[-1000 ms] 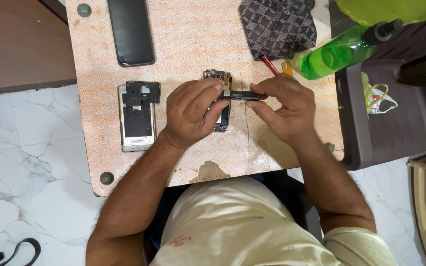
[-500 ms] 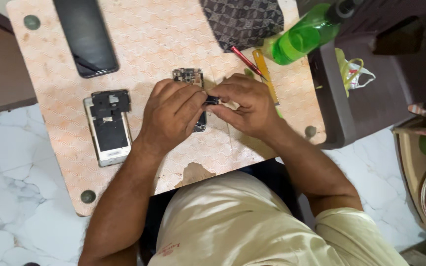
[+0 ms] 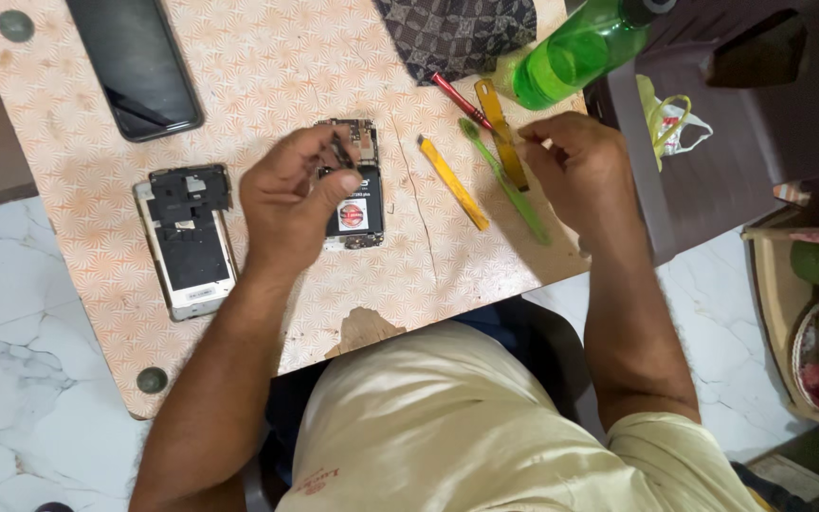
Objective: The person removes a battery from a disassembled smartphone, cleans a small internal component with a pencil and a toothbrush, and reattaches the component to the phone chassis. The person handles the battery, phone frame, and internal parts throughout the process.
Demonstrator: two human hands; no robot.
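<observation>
Pinching a small dark part, our left hand [image 3: 291, 204] hovers over the opened phone [image 3: 353, 190]; a slip drops it inside. Our right hand [image 3: 571, 161], at three o'clock, grips something we cannot make out.

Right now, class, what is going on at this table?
A person is taking apart an opened phone. The left hand pinches a small dark part above it. The right hand hovers over a green toothbrush and yellow pry tool. A second opened phone lies to the left.
</observation>
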